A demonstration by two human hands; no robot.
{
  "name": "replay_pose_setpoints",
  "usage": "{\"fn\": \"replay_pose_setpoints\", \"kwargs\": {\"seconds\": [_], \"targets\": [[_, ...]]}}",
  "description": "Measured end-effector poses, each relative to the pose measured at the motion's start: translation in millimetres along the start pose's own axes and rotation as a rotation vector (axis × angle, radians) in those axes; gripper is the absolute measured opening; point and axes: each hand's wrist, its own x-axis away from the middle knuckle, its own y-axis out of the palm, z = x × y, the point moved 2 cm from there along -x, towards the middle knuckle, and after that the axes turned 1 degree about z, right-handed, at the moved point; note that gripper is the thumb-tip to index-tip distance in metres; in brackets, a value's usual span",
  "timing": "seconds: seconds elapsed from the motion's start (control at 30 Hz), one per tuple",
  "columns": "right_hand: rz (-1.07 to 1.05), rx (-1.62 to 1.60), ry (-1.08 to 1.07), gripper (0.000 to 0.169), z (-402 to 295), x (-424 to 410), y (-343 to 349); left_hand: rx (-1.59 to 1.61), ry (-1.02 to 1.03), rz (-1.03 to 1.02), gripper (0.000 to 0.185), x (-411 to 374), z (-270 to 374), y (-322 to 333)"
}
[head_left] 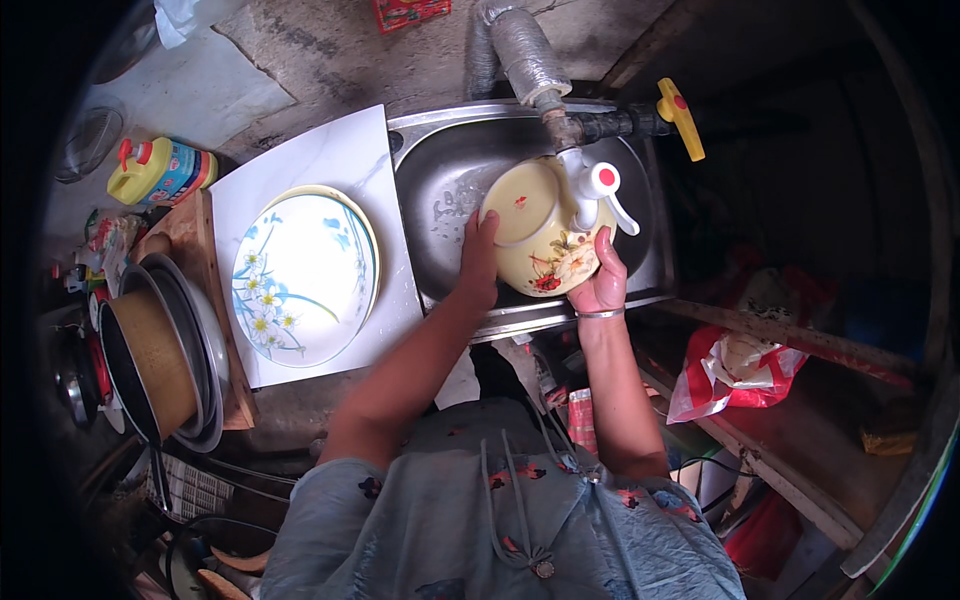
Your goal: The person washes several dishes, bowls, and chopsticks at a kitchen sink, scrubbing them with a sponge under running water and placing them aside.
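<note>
A cream bowl (517, 259) with a floral print is tilted over the stainless steel sink (442, 169), its foot ring and underside facing up and to the left. My left hand (480, 255) grips its left edge, thumb on the outside. At the lower right, my right hand (602, 281) holds the bowl with the thumb up along its wall; a metal bangle circles that wrist. Directly above the bowl is a white tap (589, 180) with a red-dotted cap, whose spout hides part of the bowl. Whether water is running I cannot tell.
Left of the sink, stacked plates (300, 277) with a blue flower pattern rest on a white marbled board (382, 330). Beyond stand a yellow pump jug (161, 172) and nested pans (154, 352). A yellow valve handle (681, 120) juts out right of the insulated pipe (529, 52).
</note>
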Motion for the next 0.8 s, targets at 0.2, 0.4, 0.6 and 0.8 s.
{"fn": "replay_pose_setpoints", "kwargs": {"seconds": [0.2, 0.4, 0.6, 0.8], "targets": [[0.035, 0.184, -0.099, 0.031, -2, -3, 15, 0.033, -0.054, 0.301, 0.051, 13, -12, 13], [-0.03, 0.575, -0.125, 0.018, 12, -3, 45, 0.057, -0.112, 0.071, 0.048, 42, 7, 38], [-0.204, 1.07, -0.197, 0.019, 25, 0, 57, -0.199, 0.047, 0.05, 0.06, 43, 15, 16], [-0.442, 1.92, -0.442, 0.013, 44, 22, 68, -0.071, 0.061, -0.028, 0.065, 48, 40, 7]]}}
